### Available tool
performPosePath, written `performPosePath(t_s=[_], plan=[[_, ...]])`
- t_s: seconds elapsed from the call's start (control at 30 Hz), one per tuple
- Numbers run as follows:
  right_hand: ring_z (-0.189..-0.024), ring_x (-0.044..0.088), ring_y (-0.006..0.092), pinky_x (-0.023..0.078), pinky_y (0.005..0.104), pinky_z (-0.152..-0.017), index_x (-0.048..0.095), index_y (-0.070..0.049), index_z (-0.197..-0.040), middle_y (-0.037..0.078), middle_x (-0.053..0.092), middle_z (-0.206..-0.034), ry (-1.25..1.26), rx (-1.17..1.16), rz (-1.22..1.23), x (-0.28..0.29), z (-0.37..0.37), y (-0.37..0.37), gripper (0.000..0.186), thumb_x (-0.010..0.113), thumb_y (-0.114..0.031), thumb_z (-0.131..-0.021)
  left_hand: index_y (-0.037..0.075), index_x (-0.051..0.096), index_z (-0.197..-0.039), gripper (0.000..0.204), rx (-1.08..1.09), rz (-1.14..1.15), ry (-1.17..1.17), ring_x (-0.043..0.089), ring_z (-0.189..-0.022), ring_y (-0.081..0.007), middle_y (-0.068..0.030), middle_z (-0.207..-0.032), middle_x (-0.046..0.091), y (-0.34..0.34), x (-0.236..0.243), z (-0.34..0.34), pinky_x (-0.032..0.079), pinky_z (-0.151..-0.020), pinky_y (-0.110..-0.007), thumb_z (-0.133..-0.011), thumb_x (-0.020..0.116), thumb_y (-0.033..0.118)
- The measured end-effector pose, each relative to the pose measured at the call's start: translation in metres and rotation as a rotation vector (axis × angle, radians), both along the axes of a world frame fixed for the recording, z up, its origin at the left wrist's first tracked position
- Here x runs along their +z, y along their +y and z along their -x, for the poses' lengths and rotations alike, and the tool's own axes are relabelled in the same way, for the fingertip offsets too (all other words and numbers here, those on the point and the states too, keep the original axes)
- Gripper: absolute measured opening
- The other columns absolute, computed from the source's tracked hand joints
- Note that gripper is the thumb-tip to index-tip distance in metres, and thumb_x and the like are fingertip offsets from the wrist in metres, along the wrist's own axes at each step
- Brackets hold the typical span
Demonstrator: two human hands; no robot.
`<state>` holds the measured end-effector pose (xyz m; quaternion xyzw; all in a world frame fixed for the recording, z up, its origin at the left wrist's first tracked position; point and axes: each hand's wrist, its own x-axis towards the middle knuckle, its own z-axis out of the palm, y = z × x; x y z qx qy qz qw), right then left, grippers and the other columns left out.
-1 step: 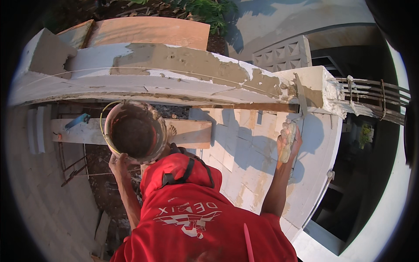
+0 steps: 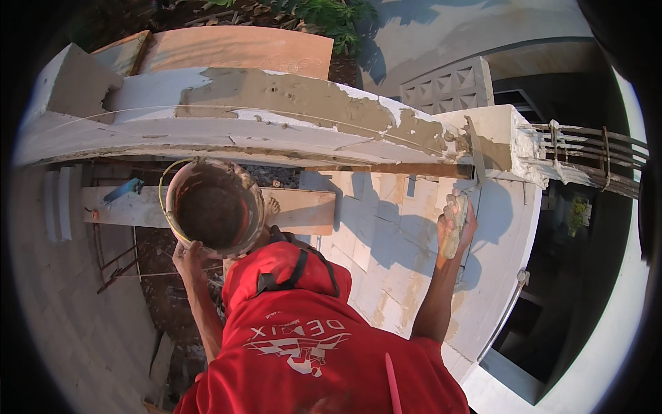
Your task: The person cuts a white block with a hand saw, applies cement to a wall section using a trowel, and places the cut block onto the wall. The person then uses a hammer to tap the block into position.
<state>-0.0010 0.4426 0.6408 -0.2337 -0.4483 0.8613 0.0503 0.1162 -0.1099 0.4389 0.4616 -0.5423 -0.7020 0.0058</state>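
My left hand (image 2: pixel 189 259) grips the near rim of a round bucket (image 2: pixel 254 196). Dark grey mortar (image 2: pixel 210 215) lies inside it, and its thin yellow handle hangs over the left side. My right hand (image 2: pixel 456 224) is closed round the handle of a mortar-caked trowel (image 2: pixel 476 152). The trowel's blade points away from me, its tip against the right end of a white block wall (image 2: pixel 386 143). Wet mortar (image 2: pixel 289 100) coats much of the wall's top in an uneven layer, with a few white patches showing through.
A string line (image 2: pixel 148 109) runs along the wall. Steel bars (image 2: pixel 586 148) jut out of its right end. Below lie a plank (image 2: pixel 307 210) with a bare foot (image 2: pixel 273 207) on it and a blue-handled tool (image 2: pixel 124 190). Beyond the wall leans a plywood sheet (image 2: pixel 241 52).
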Motion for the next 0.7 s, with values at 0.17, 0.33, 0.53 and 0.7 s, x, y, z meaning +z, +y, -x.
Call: performPosePath(t_s=[0.17,0.33,0.53,0.7], plan=[[-0.042,0.048,0.0158,0.038,0.0247,-0.032,0.052,0.002,-0.113,0.008,0.054,-0.075,0.048,0.07,0.007,-0.01,-0.011,-0.02,0.034,0.038,-0.028,-0.11,-0.001,0.066,-0.112,0.029,0.022,0.006,0.009,0.069,-0.073,-0.0139,-0.0042,-0.092,0.069,0.006,0.009,0.011,0.063,-0.06,-0.028,-0.083,0.062,0.0],[-0.047,0.056,0.0172,0.043,0.0254,-0.037,0.056,0.003,-0.108,0.01,0.057,-0.074,-0.016,0.375,-0.151,-0.006,-0.027,-0.053,0.042,0.057,-0.039,-0.103,-0.001,0.07,-0.102,0.022,0.072,-0.001,0.016,0.069,-0.071,-0.0145,-0.0062,-0.089,0.072,0.007,0.014,0.012,0.06,-0.064,-0.03,-0.082,0.061,-0.005],[-0.057,0.06,0.0148,0.049,0.0284,-0.052,0.063,0.002,-0.107,0.009,0.061,-0.075,-0.258,1.2,-0.463,-0.036,0.012,-0.163,0.04,0.061,-0.038,-0.102,-0.002,0.071,-0.105,0.029,0.101,0.026,0.017,0.07,-0.074,-0.0155,-0.0061,-0.089,0.072,0.011,0.005,0.006,0.059,-0.068,-0.032,-0.078,0.061,-0.007],[-0.088,0.069,0.0382,0.051,0.0455,-0.082,0.062,0.005,-0.105,0.024,0.068,-0.09,0.185,1.517,-1.056,-0.122,0.032,-0.284,0.038,0.06,-0.033,-0.099,0.001,0.07,-0.092,0.018,0.243,0.028,0.038,0.062,-0.064,-0.0117,-0.0019,-0.078,0.066,0.014,0.003,-0.007,0.054,-0.057,-0.029,-0.075,0.066,-0.003]])
